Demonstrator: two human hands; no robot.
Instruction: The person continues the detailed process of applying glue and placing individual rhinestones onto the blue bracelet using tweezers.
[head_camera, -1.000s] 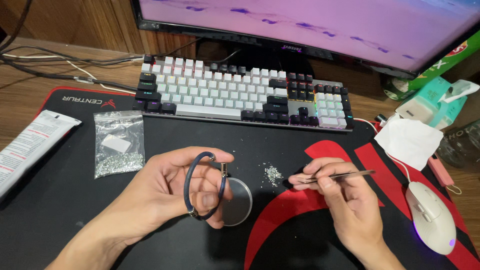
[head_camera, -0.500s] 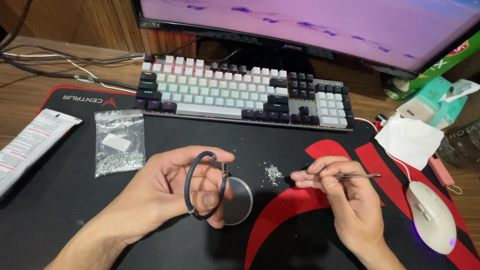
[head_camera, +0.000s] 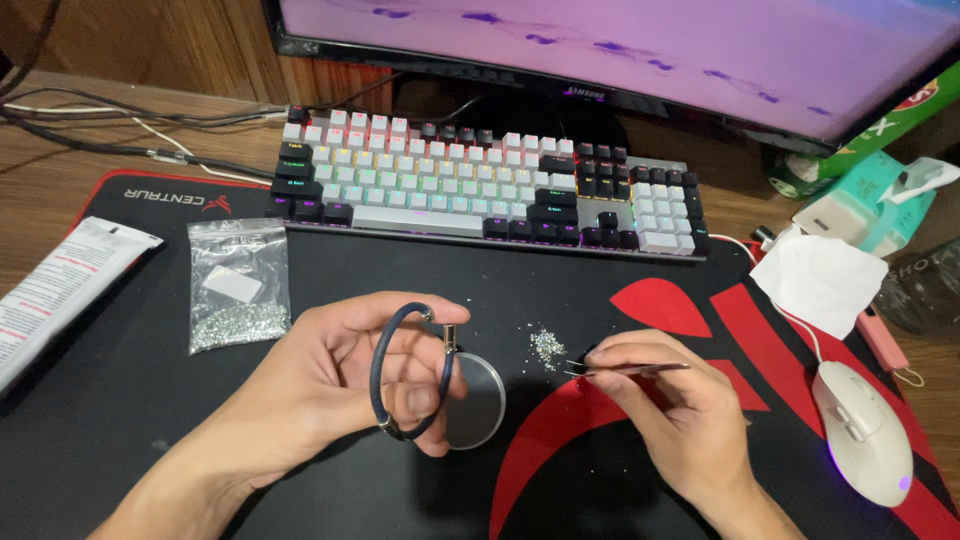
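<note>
My left hand holds a dark blue cord bracelet with small metal end caps, its loop standing open between thumb and fingers. Right beside it a round clear disc lies on the black and red desk mat. Pinched in my right hand is a pair of thin metal tweezers, whose tips point left, just below a small pile of tiny silver stones on the mat.
A clear zip bag of silver stones lies at the left, beside a white printed packet. Behind stand a lit keyboard and a monitor. A white mouse, a tissue and a teal box sit at the right.
My right hand has shifted slightly, keeping the tweezers near the stone pile. The left hand and bracelet have hardly moved.
</note>
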